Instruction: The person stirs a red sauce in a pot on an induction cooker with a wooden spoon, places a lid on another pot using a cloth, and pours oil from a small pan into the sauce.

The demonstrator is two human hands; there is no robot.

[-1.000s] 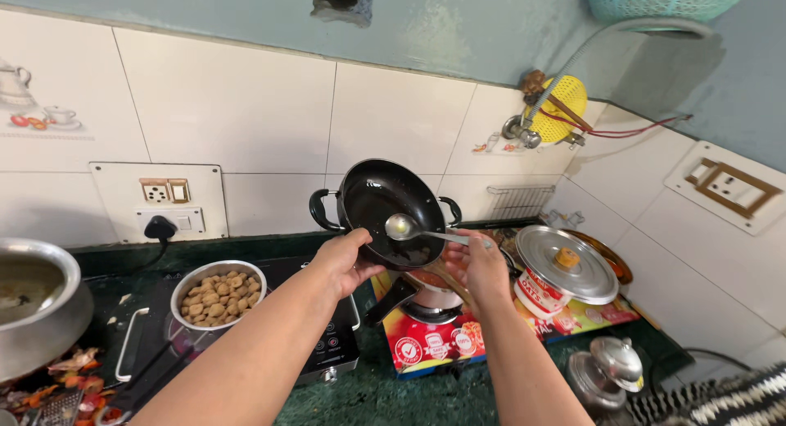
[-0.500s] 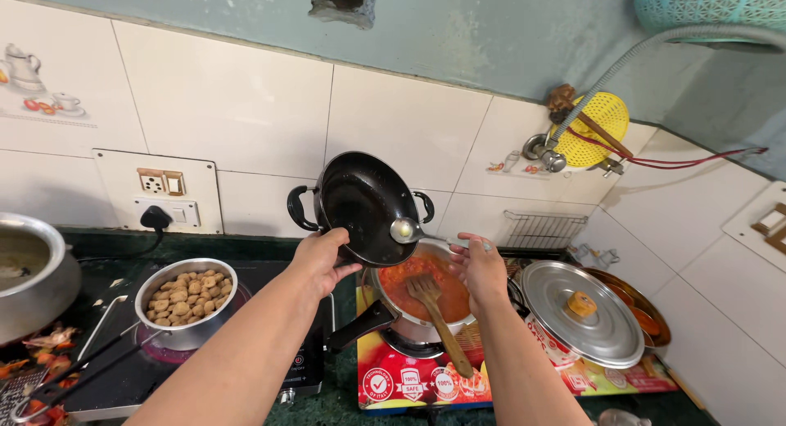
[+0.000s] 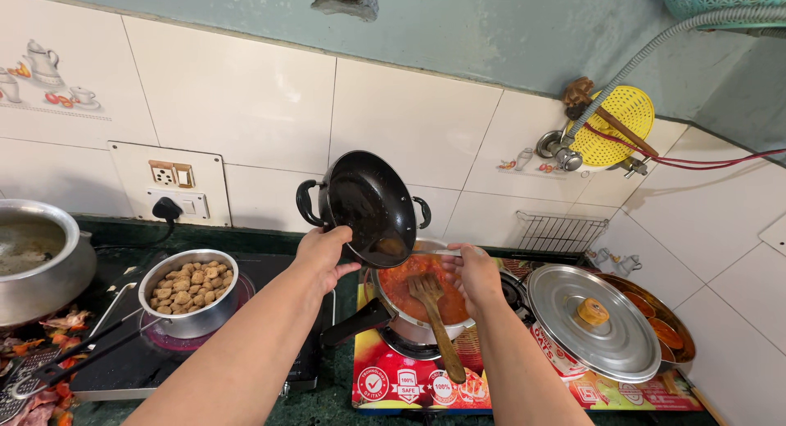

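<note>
1. Left hand [image 3: 323, 250] clamped on rim of round black pan [image 3: 368, 207], tipped steeply, glossy hollow facing right, above red sauce pot [image 3: 417, 291].
2. Right hand [image 3: 473, 274] beside pan; grip contents unclear.
3. Wooden spatula [image 3: 438, 320] leaning in pot, handle toward viewer.

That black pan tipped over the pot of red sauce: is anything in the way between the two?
Nothing visible blocks it. The black pan, held tilted by the left hand, hangs right above the pot of red sauce, which is uncovered. A wooden spatula rests in the sauce, and the right hand is at the pot's rim, beside the gap.
</note>
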